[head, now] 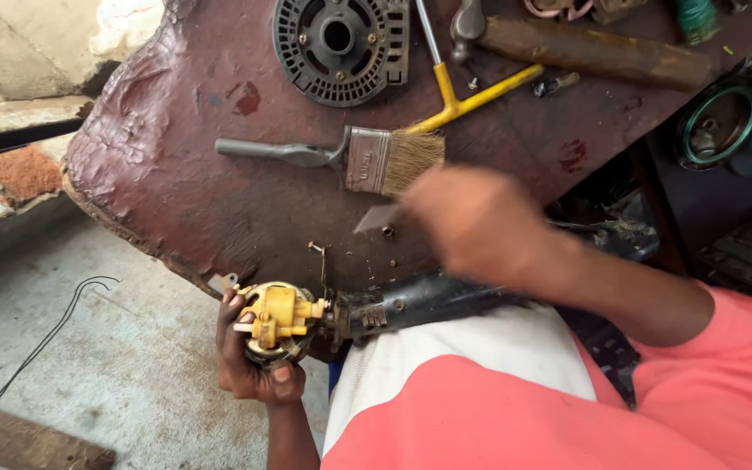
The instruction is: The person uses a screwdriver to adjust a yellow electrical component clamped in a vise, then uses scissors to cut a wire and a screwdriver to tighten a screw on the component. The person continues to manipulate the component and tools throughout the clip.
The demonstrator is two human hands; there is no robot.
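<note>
Item: yellow part (278, 320) w/ round metal rim, mounted on end of dark tool body (411, 301). Sits just off counter's (167, 165) near edge, over person's lap.

L hand (250, 361): grip clenched around yellow part from below, thumb up on near side. Steadies assy.

R hand (479, 224): blurred, in motion above counter's near edge. A flat grey sliver (378, 218) juts from it toward the brush; fingers look curled on it, but blur means can't tell for sure what it holds or how tight.

On counter, worn red-brown top:
- paintbrush (341, 157), grey handle, bristles pointing right, mid-counter, just beyond R hand.
- black vented round cover (338, 43), far edge, centre.
- yellow-handled tool (463, 97), angled, just right of brush.
- rusty hammer (585, 48), far right corner.
- small screws (388, 231), loose, near edge beside R hand.

Off counter: green-rimmed round part (717, 122), right; thin black wire (45, 344) on floor, left.

Handling note (judgement): keep L grip firm, yellow part facing up so small clips stay visible; work w/ R hand slowly, close to part; keep screws away from counter edge so none roll off.
</note>
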